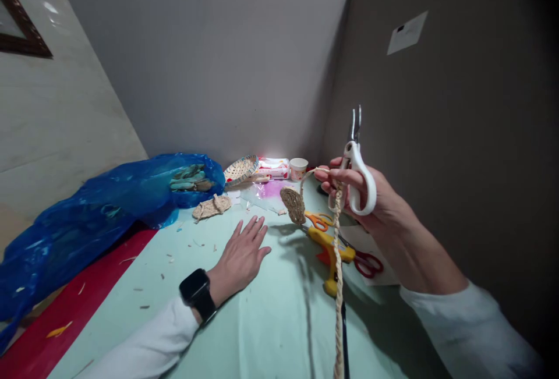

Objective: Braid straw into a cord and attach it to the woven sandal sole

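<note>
My right hand (371, 204) is raised above the table, closed round white-handled scissors (358, 175) whose blades point up, and it also pinches a braided straw rope (337, 286). The rope hangs down toward me and its far end carries a small woven oval piece (293, 204). My left hand (241, 257) lies flat on the pale green table cover (271, 321), fingers spread, holding nothing. A black smartwatch (197, 293) sits on that wrist.
A yellow glue gun (328, 248), orange-handled scissors (318, 220) and red-handled scissors (369, 264) lie under my right hand. A blue plastic bag (100, 204) fills the left side. Farther back are a small woven sandal (212, 206), a woven basket (241, 169), a tissue pack (274, 168) and a paper cup (299, 168). Grey partitions close the back and right.
</note>
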`<state>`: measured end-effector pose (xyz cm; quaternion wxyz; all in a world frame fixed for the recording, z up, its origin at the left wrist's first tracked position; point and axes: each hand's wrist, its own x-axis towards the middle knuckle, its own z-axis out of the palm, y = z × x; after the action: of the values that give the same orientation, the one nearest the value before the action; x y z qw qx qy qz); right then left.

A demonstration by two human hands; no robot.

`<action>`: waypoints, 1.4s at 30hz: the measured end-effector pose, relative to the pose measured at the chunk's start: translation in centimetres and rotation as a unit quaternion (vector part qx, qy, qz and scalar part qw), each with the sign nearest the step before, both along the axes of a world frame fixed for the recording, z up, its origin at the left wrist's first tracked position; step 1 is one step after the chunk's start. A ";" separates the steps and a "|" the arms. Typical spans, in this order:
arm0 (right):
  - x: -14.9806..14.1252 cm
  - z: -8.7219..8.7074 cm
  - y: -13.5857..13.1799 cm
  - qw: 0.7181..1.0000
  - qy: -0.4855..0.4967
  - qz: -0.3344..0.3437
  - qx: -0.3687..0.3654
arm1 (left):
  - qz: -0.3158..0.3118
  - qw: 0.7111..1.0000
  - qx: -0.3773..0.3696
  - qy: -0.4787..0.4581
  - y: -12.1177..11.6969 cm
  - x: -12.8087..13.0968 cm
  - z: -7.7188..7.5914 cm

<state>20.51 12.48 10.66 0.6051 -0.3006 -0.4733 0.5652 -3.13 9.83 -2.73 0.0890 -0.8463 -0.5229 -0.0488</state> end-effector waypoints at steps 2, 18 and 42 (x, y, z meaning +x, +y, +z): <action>-0.2 0.0 0.0 1.000 -0.007 0.009 0.003 | 0.009 1.000 -0.010 0.015 -0.9 -0.8 0.1; -2.6 0.2 -1.1 1.000 -0.027 0.004 -0.014 | 0.165 0.986 -0.031 0.016 -8.4 -7.9 3.1; -13.4 2.8 -0.1 0.987 -0.060 0.151 -0.010 | -0.016 0.990 -0.069 -0.123 -12.5 -3.3 1.8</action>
<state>7.16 12.34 13.47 0.4802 -0.2648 -0.5434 0.6356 -6.40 -2.68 -0.98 -0.0355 -0.8462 -0.5187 -0.1170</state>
